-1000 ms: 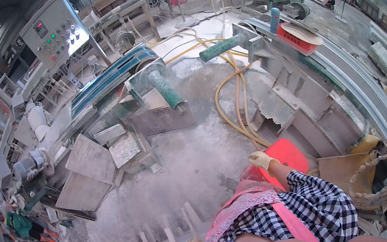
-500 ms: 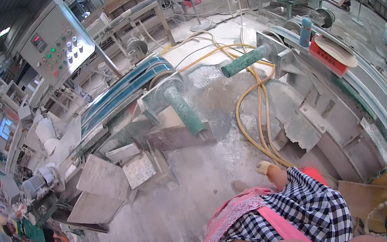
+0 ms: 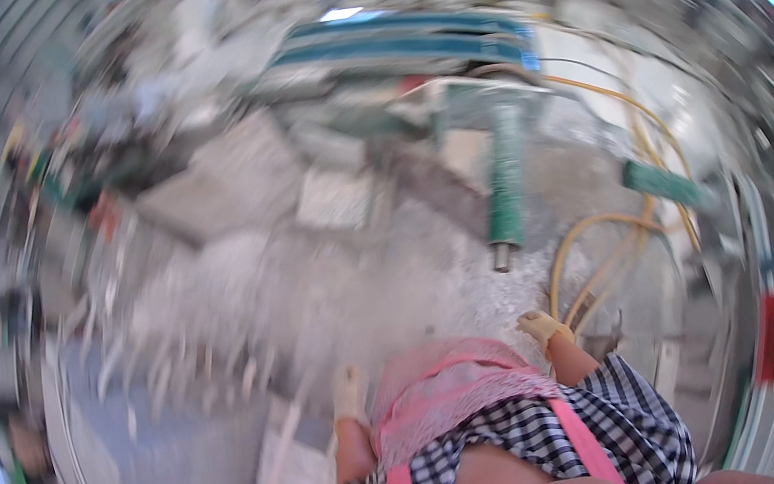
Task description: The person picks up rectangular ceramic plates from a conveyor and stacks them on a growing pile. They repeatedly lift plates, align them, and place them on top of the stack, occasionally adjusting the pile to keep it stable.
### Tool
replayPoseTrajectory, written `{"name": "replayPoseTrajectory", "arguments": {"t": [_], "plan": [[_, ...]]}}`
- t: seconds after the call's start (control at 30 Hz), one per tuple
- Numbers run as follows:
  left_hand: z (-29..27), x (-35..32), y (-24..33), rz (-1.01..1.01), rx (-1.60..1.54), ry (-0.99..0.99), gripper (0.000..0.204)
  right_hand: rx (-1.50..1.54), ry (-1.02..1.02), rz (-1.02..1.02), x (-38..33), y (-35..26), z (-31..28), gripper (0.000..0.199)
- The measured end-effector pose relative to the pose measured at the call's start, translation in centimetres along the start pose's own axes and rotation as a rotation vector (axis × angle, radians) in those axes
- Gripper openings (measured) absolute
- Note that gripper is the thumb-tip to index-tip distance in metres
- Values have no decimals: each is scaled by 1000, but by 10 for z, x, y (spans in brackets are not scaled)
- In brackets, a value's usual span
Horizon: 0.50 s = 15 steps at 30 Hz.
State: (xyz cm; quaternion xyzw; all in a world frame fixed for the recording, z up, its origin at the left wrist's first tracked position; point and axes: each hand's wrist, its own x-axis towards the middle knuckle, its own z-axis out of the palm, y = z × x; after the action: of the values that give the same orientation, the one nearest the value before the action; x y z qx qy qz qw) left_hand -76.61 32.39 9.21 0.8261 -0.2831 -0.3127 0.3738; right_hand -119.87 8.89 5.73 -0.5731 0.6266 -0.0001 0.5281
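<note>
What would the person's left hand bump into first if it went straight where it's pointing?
The left hand would probably meet the pale block first, beyond the dusty floor. The picture is blurry and depth is unclear, so it might pass above.

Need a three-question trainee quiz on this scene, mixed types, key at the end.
1. Multiple choice: what colour is the cylinder that ends in a narrower tip?
A) red
B) green
C) black
2. True or false: the left hand and the right hand are touching each other.
3. Fill in: the ____ hand is the nearer one to the yellow hose loop.

Key:
1. B, green.
2. False; they are apart, with the pink apron between them.
3. right
</note>
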Motion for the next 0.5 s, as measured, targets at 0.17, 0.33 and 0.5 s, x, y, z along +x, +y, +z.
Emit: {"name": "replayPoseTrajectory", "arguments": {"t": [0.17, 0.33, 0.5], "plan": [[-30, 29, -78, -481, 82, 1, 36, -14, -124, -38, 17, -25, 28, 39], [-70, 88, -160, -630, 109, -60, 43, 62, -115, -6, 51, -60, 74, 38], [-106, 177, -207, -510, 46, -27, 40, -462, -63, -41, 104, -130, 126, 39]]}}
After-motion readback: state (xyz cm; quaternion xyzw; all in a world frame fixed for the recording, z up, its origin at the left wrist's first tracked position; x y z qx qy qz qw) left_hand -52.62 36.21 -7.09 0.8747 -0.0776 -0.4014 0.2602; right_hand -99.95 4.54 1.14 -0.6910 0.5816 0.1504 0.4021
